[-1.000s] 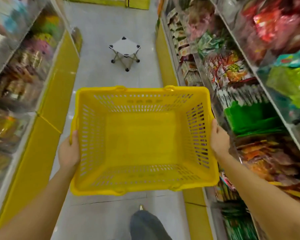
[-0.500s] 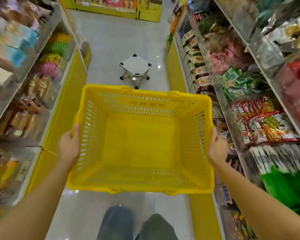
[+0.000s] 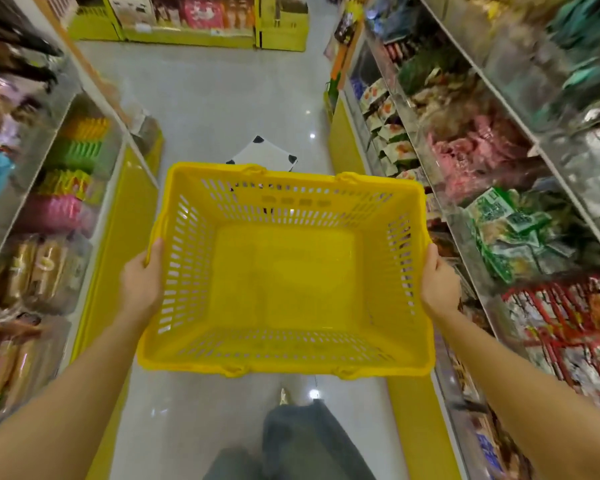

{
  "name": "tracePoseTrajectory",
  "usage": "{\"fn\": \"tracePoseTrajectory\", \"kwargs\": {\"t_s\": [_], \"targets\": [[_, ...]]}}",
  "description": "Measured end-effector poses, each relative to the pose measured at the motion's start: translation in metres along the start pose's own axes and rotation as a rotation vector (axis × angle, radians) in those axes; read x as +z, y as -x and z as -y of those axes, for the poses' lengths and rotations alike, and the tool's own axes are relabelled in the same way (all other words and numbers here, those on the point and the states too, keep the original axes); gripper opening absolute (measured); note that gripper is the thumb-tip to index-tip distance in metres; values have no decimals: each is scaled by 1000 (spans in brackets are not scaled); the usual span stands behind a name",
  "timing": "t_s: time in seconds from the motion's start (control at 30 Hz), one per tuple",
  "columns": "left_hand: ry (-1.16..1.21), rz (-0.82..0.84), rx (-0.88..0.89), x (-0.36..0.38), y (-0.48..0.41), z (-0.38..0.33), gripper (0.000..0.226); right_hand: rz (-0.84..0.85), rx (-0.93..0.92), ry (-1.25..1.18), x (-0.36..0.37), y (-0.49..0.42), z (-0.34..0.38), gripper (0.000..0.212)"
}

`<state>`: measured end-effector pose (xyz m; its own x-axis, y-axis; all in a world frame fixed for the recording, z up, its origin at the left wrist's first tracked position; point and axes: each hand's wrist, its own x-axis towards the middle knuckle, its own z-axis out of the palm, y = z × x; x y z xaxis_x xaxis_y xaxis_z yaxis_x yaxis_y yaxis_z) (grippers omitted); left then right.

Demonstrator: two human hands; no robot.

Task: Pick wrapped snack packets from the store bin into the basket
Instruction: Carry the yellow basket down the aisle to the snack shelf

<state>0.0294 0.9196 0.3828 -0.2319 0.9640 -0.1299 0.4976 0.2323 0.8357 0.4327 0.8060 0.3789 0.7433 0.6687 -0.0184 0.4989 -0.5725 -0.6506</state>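
Holding empty yellow perforated plastic basket (image 3: 284, 278) level, left hand (image 3: 141, 289) and right hand (image 3: 439, 289) each gripping a side rim. Green-white wrapped snack packets (image 3: 506, 237) lying in clear shelf bin right of basket. Probably best shifting hold to left hand, freeing right for picking.

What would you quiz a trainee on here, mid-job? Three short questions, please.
1. True or false: the basket already holds packets.
2. The left hand grips: A) the basket's side rim, B) a packet, C) a shelf.
3. Short answer: what shows on the floor just past the basket's far rim?
Key: 1 false; 2 A; 3 the stool.
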Motion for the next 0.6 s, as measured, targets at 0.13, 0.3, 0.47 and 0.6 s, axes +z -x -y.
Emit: {"fn": "tracePoseTrajectory", "kwargs": {"t_s": [0.13, 0.3, 0.47, 0.6], "targets": [[13, -1, -6, 20, -61, -22, 43, 10, 9, 13, 30, -56, 39, 63], [61, 24, -69, 38, -149, -34, 46, 87, -7, 32, 76, -125, 88, 66], [75, 14, -86, 57, -253, -50, 55, 48, 19, 90, 119, -187, 144, 63], [84, 52, -95, 80, -333, -74, 57, 40, 50, 71, 144, -239, 180, 64]]}}
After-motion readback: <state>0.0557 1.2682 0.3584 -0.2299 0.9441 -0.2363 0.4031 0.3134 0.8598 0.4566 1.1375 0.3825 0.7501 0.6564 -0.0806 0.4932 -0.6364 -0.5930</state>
